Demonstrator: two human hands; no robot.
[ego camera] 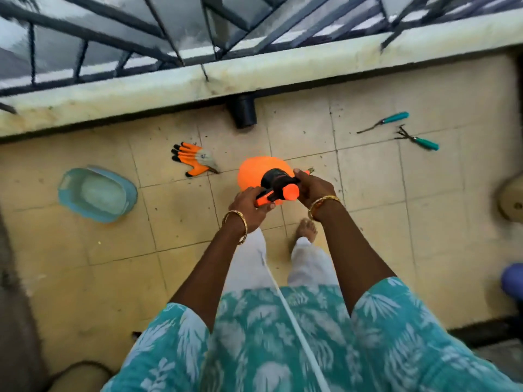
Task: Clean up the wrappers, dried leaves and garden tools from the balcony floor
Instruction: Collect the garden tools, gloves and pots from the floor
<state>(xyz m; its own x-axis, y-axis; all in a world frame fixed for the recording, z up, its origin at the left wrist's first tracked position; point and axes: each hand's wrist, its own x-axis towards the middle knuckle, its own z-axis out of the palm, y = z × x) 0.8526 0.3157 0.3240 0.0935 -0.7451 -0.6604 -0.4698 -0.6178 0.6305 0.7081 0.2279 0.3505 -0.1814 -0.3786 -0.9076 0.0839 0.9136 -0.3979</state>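
Observation:
I hold an orange spray bottle [254, 172] with a black pump head above the tiled floor. My left hand [249, 206] grips its orange trigger handle from the left. My right hand [312, 188] holds the pump head from the right. An orange-and-grey garden glove [195, 159] lies on the tiles to the left of the bottle. Two teal-handled hand tools lie at the far right: a weeder [385, 121] and a small rake [418, 140]. Small bits of dried leaf debris are scattered on the tiles.
A blue plastic tub [97, 193] sits on the floor at the left. A black drain pipe [244, 113] sticks out under the balcony wall [198, 83] with its dark railing. A pot edge [510, 199] and a blue object [513, 278] are at the right. My bare foot [307, 229] stands below the bottle.

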